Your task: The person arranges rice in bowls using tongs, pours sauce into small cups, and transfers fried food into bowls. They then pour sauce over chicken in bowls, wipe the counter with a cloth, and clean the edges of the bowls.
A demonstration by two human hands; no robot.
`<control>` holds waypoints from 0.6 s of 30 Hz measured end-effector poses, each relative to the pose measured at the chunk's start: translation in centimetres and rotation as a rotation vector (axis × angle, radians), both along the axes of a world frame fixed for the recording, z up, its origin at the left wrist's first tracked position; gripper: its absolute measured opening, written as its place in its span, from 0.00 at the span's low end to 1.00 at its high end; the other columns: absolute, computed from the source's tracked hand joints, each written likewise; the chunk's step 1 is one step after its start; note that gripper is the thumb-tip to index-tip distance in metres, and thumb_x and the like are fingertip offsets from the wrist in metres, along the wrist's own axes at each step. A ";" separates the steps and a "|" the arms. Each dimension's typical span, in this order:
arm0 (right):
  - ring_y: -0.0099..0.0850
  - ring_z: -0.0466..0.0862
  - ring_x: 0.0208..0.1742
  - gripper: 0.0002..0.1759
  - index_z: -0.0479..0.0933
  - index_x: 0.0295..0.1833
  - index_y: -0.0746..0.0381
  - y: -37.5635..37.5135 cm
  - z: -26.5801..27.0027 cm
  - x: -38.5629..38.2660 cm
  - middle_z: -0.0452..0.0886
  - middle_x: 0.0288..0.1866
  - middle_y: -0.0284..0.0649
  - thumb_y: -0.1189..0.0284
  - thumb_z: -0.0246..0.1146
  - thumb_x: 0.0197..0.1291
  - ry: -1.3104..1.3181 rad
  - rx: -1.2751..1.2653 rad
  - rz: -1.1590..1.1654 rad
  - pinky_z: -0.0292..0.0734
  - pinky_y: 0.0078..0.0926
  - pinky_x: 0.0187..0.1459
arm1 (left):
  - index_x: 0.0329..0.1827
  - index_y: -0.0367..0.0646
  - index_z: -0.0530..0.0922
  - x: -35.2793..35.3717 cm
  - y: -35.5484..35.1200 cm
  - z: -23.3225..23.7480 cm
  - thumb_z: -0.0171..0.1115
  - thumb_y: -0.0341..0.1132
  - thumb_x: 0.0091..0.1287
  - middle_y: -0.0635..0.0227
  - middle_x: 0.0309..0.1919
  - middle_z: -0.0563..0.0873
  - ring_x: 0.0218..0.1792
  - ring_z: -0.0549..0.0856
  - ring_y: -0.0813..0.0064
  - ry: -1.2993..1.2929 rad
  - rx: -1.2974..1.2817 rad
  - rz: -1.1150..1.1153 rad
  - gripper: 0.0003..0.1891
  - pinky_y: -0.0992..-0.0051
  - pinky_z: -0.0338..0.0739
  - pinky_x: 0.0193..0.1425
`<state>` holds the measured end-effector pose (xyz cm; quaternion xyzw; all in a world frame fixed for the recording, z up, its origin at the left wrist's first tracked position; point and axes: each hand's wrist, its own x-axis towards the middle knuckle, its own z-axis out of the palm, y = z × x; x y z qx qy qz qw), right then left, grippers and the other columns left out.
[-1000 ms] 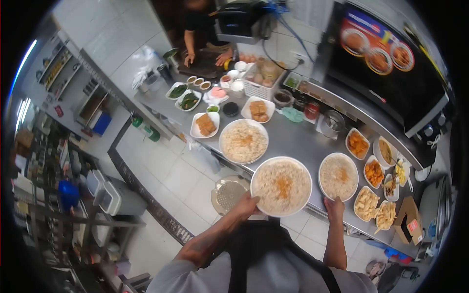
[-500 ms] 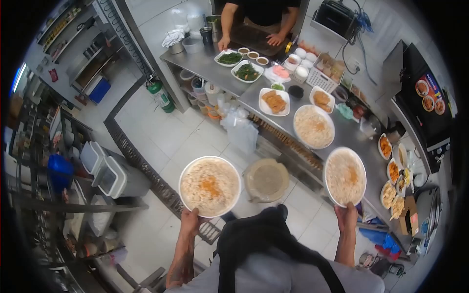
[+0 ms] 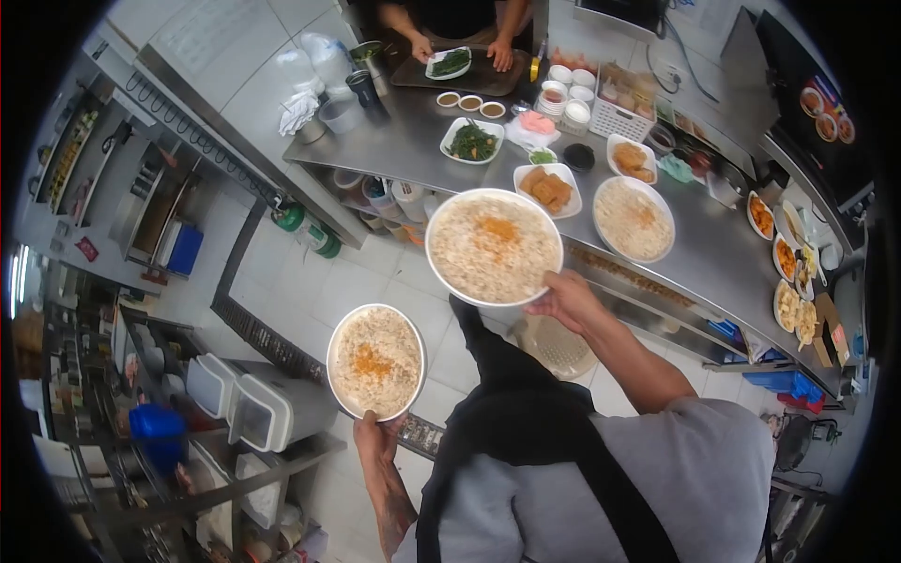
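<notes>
My left hand grips the near rim of a white plate of rice topped with orange powder, held low over the tiled floor. My right hand holds a second, larger-looking plate of rice from below its right edge, raised in front of my chest. A third rice plate rests on the steel counter to the right, beside a plate of fried tofu.
Another person's hands hold a plate of greens at the counter's far end. Small sauce bowls, a greens plate and side dishes line the counter. White lidded bins and a blue tub stand on the left. A round strainer lies on the floor.
My view has turned left, away from the counter. My right hand has carried its plate up and across to the centre; my left hand's plate has stayed low on the left.
</notes>
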<state>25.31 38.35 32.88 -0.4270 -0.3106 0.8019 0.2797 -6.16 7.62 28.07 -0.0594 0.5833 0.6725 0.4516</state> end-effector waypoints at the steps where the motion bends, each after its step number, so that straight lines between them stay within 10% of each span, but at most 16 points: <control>1: 0.40 0.89 0.46 0.23 0.69 0.66 0.75 2.3 -0.6 -2.3 0.85 0.54 0.54 0.70 0.53 0.73 0.006 -0.004 0.000 0.90 0.36 0.47 | 0.68 0.26 0.65 -1.5 1.9 0.4 0.43 0.26 0.70 0.42 0.57 0.83 0.48 0.89 0.47 0.005 -0.001 -0.041 0.24 0.55 0.91 0.48; 11: 0.39 0.89 0.42 0.21 0.68 0.65 0.74 32.7 -2.2 -27.3 0.83 0.52 0.53 0.71 0.52 0.75 0.081 0.106 -0.148 0.91 0.34 0.44 | 0.75 0.33 0.60 -15.0 30.5 4.5 0.39 0.23 0.71 0.42 0.65 0.76 0.58 0.85 0.44 0.234 -0.044 -0.179 0.27 0.50 0.91 0.50; 18: 0.41 0.90 0.39 0.20 0.67 0.66 0.73 44.2 -2.3 -25.8 0.84 0.51 0.54 0.73 0.54 0.75 0.076 0.125 -0.389 0.92 0.33 0.40 | 0.77 0.35 0.58 -19.8 42.6 5.5 0.39 0.22 0.70 0.42 0.67 0.75 0.58 0.85 0.43 0.155 -0.027 -0.292 0.29 0.49 0.91 0.50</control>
